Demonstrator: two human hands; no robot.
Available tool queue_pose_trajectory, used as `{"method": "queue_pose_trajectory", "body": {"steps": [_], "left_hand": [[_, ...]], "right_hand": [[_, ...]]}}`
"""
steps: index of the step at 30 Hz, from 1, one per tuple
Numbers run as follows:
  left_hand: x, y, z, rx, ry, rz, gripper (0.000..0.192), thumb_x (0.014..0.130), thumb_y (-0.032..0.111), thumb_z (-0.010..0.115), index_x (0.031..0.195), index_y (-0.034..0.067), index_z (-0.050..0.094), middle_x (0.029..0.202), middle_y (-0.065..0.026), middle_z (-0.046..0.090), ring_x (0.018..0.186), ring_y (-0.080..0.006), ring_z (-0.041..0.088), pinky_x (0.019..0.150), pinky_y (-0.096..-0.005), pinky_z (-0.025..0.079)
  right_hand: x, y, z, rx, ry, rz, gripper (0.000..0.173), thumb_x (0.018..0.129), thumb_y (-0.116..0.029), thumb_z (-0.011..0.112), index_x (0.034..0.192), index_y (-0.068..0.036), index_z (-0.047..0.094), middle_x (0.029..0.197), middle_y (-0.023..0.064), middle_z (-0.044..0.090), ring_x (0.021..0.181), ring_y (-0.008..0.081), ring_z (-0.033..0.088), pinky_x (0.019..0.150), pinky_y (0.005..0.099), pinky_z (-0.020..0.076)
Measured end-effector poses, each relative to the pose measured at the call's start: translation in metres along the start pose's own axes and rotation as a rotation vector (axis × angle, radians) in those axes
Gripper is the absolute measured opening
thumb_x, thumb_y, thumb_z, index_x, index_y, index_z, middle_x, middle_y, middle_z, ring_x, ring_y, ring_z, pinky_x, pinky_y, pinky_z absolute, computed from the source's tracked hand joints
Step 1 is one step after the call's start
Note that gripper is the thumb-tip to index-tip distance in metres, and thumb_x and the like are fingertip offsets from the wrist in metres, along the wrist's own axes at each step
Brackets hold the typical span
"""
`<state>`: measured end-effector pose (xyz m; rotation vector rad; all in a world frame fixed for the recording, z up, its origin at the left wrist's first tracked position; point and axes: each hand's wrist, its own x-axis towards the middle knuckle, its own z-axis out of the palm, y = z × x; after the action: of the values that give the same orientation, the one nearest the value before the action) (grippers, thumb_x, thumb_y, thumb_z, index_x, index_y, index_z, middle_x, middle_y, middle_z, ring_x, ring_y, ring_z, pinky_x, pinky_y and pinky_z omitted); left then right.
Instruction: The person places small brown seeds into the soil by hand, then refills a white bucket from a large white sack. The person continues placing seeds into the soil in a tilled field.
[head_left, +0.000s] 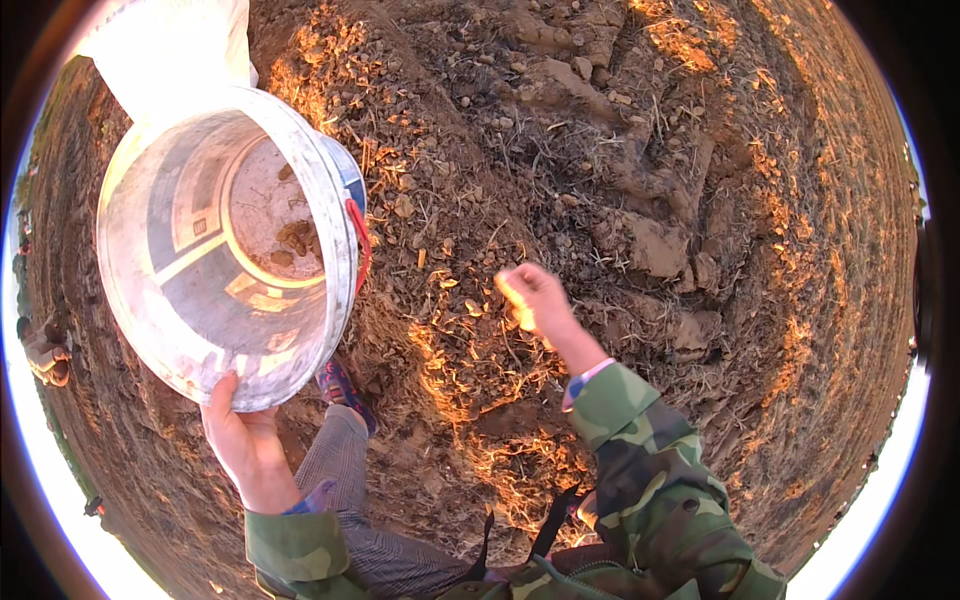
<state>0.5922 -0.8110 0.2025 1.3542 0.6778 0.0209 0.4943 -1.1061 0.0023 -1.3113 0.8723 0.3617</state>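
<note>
My left hand (251, 446) grips the near rim of a white plastic bucket (225, 360), thumb inside the wall. The bucket tilts so that its mouth faces me, and its red handle (360, 244) hangs on the right side. A few brown lumps (298, 237), perhaps soil or peanuts, lie on its bottom. Over the dry soil to the right of the bucket is my right hand (536, 300), fingers curled in and blurred by motion. Whether anything is between those fingers is hidden. Below it lie clods and scattered pale, dry plant bits (472, 307).
A bright white sack (180, 52) stands just behind the bucket. Ridged, rough earth (652, 247) stretches to the right. My shoe (349, 394) is planted close under the bucket. A person (46, 352) crouches in the field at the far left.
</note>
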Motion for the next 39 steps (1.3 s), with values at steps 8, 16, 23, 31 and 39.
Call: {"method": "queue_pose_trajectory", "body": {"steps": [8, 16, 23, 31, 39], "left_hand": [[0.050, 0.015, 0.055, -0.027, -0.189, -0.072, 0.048, 0.082, -0.001, 0.049, 0.128, -0.001, 0.036, 0.122, -0.0170, 0.051, 0.107, -0.0314, 0.055, 0.085, -0.0488, 0.052], [0.104, 0.014, 0.128, -0.068, -0.396, -0.145, 0.048, 0.082, -0.001, 0.048, 0.128, 0.002, 0.037, 0.121, -0.0145, 0.051, 0.105, -0.0296, 0.056, 0.084, -0.0456, 0.053], [0.159, 0.013, 0.154, -0.081, -0.514, -0.182, 0.045, 0.083, -0.002, 0.047, 0.127, 0.005, 0.038, 0.121, -0.0142, 0.051, 0.103, -0.0284, 0.058, 0.080, -0.0453, 0.055], [0.214, 0.007, 0.187, -0.145, -0.533, -0.185, 0.046, 0.079, -0.002, 0.048, 0.122, 0.007, 0.036, 0.119, -0.0123, 0.049, 0.102, -0.0274, 0.056, 0.075, -0.0483, 0.057], [0.228, 0.010, 0.197, -0.127, -0.568, -0.172, 0.042, 0.078, 0.011, 0.060, 0.113, 0.009, 0.038, 0.107, -0.0053, 0.051, 0.091, -0.0132, 0.053, 0.072, -0.0383, 0.057]], "right_hand": [[-0.022, 0.015, 0.047, -0.647, 0.113, -0.469, 0.025, 0.083, -0.021, 0.064, 0.100, -0.004, 0.055, 0.078, 0.0113, 0.061, 0.063, 0.0246, 0.059, 0.058, 0.0338, 0.0475], [0.017, -0.051, 0.009, 0.901, -0.027, -0.112, 0.014, 0.086, -0.023, 0.050, 0.085, -0.009, 0.050, 0.077, 0.0033, 0.053, 0.060, 0.0130, 0.050, 0.042, 0.0207, 0.0327], [0.085, -0.096, 0.061, 0.377, 0.344, -0.146, 0.026, 0.088, -0.033, 0.059, 0.085, -0.008, 0.053, 0.072, -0.0009, 0.048, 0.055, 0.0075, 0.045, 0.039, 0.0179, 0.0299], [0.017, -0.118, 0.091, 1.097, 0.357, 0.032, 0.014, 0.086, -0.024, 0.055, 0.083, -0.010, 0.055, 0.072, 0.0043, 0.055, 0.056, 0.0132, 0.050, 0.038, 0.0203, 0.0316], [-0.035, -0.351, 0.129, -0.015, 0.271, -0.852, 0.039, 0.092, -0.034, 0.050, 0.112, 0.000, 0.056, 0.093, 0.0052, 0.058, 0.080, 0.0129, 0.055, 0.070, 0.0270, 0.0476]]}}
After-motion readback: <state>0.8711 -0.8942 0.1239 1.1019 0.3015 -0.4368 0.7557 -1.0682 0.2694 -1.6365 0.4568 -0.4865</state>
